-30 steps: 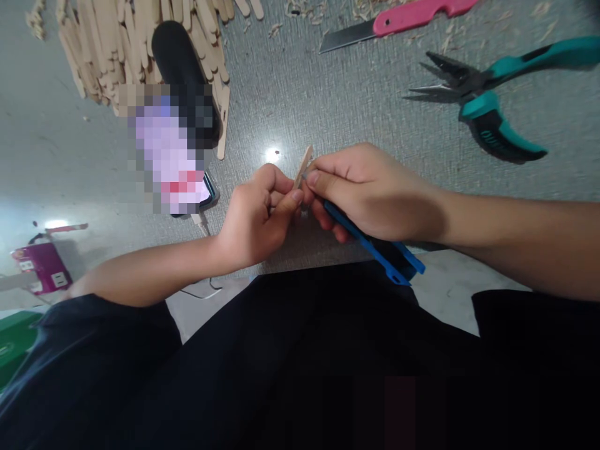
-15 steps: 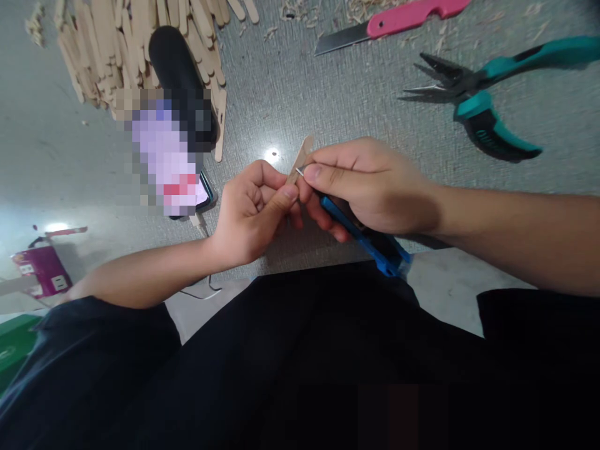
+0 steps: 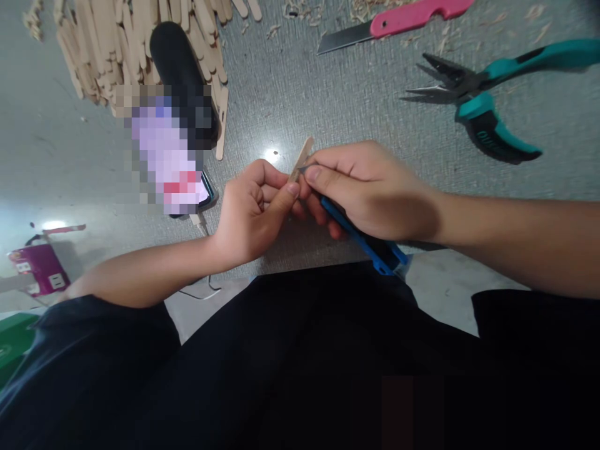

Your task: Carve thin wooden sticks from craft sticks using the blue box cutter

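My left hand [image 3: 253,209] is closed in a pinch on a short wooden craft stick [image 3: 301,156], which pokes up between thumb and forefinger. My right hand [image 3: 370,187] is wrapped round a blue utility knife [image 3: 363,240]. Its blade tip rests against the stick just above my left thumb. The knife's handle runs down and to the right out of my palm. Both hands hover over the grey floor, above my dark-clothed lap.
A heap of craft sticks [image 3: 107,44] lies at the top left beside a black cylinder [image 3: 180,69] and a phone [image 3: 187,181]. A pink utility knife [image 3: 398,22] and teal pliers [image 3: 482,94] lie at the top right. A purple box [image 3: 37,265] sits at the left.
The hands have stayed together with only small shifts. The knife's blade tip has slid slightly along the stick and the blue handle has tilted a little.
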Tool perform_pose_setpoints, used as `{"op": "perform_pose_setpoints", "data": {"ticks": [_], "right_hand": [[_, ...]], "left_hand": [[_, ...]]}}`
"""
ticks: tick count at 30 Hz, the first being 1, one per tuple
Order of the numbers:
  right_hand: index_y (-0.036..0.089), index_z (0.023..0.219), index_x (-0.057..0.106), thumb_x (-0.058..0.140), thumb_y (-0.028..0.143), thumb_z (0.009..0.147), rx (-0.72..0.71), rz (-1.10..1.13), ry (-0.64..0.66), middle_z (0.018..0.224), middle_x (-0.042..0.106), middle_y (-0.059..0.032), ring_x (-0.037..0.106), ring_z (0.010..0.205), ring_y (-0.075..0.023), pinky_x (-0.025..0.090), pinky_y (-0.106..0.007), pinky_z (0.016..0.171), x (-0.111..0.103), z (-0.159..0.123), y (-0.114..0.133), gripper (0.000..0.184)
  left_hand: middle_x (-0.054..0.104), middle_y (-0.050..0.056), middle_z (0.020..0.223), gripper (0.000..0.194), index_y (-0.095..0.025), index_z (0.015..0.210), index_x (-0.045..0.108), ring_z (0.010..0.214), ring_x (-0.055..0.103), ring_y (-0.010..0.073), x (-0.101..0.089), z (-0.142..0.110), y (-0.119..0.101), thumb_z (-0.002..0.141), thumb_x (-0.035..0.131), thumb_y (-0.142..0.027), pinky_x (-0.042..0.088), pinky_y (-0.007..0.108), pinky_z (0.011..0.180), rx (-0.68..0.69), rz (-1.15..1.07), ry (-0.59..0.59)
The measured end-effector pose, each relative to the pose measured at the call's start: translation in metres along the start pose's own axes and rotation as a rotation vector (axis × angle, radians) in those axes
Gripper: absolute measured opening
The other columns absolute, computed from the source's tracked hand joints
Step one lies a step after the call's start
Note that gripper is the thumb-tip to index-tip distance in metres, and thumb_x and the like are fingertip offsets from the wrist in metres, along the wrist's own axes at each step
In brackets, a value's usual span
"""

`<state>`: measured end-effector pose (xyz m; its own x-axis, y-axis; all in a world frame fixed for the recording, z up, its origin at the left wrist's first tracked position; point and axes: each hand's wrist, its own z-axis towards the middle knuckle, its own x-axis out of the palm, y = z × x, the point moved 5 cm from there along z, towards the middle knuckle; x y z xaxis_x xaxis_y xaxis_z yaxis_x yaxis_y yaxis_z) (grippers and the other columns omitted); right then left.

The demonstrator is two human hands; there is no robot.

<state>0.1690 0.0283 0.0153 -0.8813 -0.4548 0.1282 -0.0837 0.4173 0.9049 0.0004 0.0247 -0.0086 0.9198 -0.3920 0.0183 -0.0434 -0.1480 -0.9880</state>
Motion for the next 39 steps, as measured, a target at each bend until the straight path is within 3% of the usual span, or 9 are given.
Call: {"op": "perform_pose_setpoints", "data": {"ticks": [4, 9, 12, 15, 25, 33, 39], "right_hand": [[0.021, 0.076, 0.065, 0.065, 0.024, 0.12, 0.041, 0.019, -0.03, 0.061, 0.062, 0.0038, 0.061, 0.043, -0.0102, 0.047, -0.024, 0.043, 0.0, 0.001, -0.002, 0.044], [0.02, 0.078, 0.064, 0.066, 0.027, 0.12, 0.05, 0.151, 0.035, 0.061, 0.064, 0.0036, 0.06, 0.041, -0.0104, 0.045, -0.023, 0.042, 0.003, 0.001, 0.0, 0.042], [0.02, 0.082, 0.063, 0.057, 0.025, 0.123, 0.049, 0.259, 0.099, 0.061, 0.063, 0.0032, 0.059, 0.04, -0.0107, 0.044, -0.022, 0.041, 0.003, 0.001, 0.004, 0.042], [0.021, 0.083, 0.062, 0.046, 0.024, 0.124, 0.003, 0.314, 0.085, 0.058, 0.063, 0.0031, 0.057, 0.038, -0.0119, 0.043, -0.022, 0.038, -0.004, 0.003, 0.008, 0.044], [0.02, 0.079, 0.066, 0.055, 0.01, 0.12, -0.077, -0.001, 0.004, 0.06, 0.068, 0.0034, 0.061, 0.043, -0.0096, 0.047, -0.02, 0.042, -0.004, 0.007, 0.002, 0.044], [0.019, 0.081, 0.07, 0.056, 0.013, 0.122, -0.085, -0.117, 0.061, 0.065, 0.068, 0.0029, 0.063, 0.049, -0.0081, 0.049, -0.021, 0.048, -0.007, 0.005, 0.002, 0.043], [0.019, 0.083, 0.073, 0.057, 0.014, 0.121, -0.06, -0.147, 0.097, 0.066, 0.068, 0.0031, 0.062, 0.047, -0.0073, 0.047, -0.021, 0.046, -0.007, 0.004, 0.001, 0.042]], "left_hand": [[0.079, 0.001, 0.072, 0.049, -0.026, 0.095, 0.059, 0.048, 0.065, 0.0136, -0.002, 0.0, -0.002, 0.107, 0.082, -0.068, 0.042, 0.028, 0.04, 0.014, 0.057, 0.015], [0.078, 0.001, 0.07, 0.049, -0.026, 0.094, 0.059, 0.043, 0.058, 0.0114, -0.001, 0.0, -0.002, 0.107, 0.083, -0.068, 0.034, 0.028, 0.036, -0.013, 0.003, 0.034], [0.079, 0.0, 0.07, 0.054, -0.026, 0.094, 0.058, 0.039, 0.053, 0.0096, 0.0, 0.0, -0.002, 0.103, 0.084, -0.073, 0.033, 0.026, 0.035, -0.033, -0.046, 0.027], [0.08, -0.001, 0.07, 0.058, -0.026, 0.093, 0.057, 0.037, 0.052, 0.0087, 0.0, 0.0, -0.003, 0.1, 0.086, -0.075, 0.036, 0.025, 0.035, -0.072, -0.084, 0.008], [0.08, -0.003, 0.07, 0.058, -0.025, 0.092, 0.057, 0.039, 0.056, 0.0085, 0.001, 0.003, -0.005, 0.098, 0.09, -0.072, 0.041, 0.022, 0.036, -0.103, -0.112, -0.022], [0.081, -0.001, 0.072, 0.057, -0.024, 0.094, 0.059, 0.042, 0.061, 0.0105, 0.002, 0.003, -0.005, 0.099, 0.089, -0.073, 0.046, 0.025, 0.037, -0.099, -0.116, -0.001], [0.082, -0.001, 0.073, 0.058, -0.024, 0.094, 0.059, 0.041, 0.056, 0.0088, 0.003, 0.003, -0.005, 0.098, 0.09, -0.074, 0.041, 0.024, 0.036, -0.096, -0.078, 0.016]]}}
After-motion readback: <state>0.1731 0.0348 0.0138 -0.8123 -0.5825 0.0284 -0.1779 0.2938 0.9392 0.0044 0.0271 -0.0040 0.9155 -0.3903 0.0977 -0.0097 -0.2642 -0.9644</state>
